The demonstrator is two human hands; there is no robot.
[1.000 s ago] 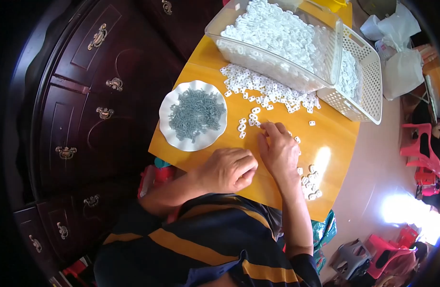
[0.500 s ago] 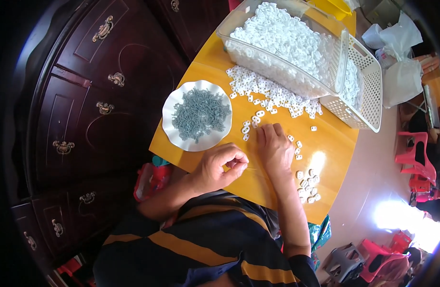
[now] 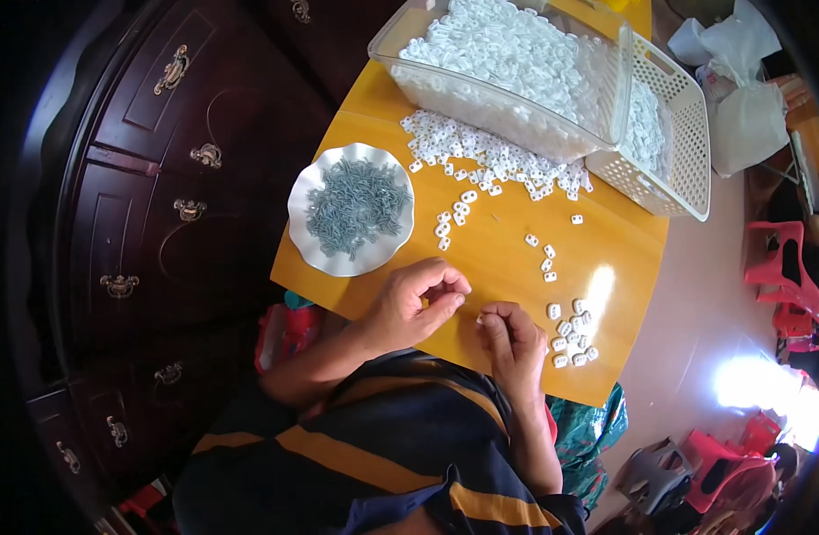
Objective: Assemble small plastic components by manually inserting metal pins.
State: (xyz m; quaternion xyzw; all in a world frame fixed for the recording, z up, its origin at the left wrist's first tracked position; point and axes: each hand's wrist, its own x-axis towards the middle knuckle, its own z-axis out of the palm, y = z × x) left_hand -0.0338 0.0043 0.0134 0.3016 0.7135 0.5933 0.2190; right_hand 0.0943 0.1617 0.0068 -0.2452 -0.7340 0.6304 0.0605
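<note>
Yellow-orange desk (image 3: 516,259) beside a dark wooden cabinet (image 3: 160,178) with brass handles; pale floor to the right, red plastic chairs (image 3: 784,276) beyond. Along the far edge, a clear tub (image 3: 507,98) heaped with small white plastic pieces, a white basket (image 3: 668,143) against its right side. White plastic bags (image 3: 739,89) past the far right corner. White scalloped plate (image 3: 313,192) of grey screws near the left edge. At the near edge, left hand (image 3: 414,308) and right hand (image 3: 512,343) close together, fingertips pinched, probably each on a tiny part. Finished white pieces (image 3: 570,334) clustered just right of the right hand.
</note>
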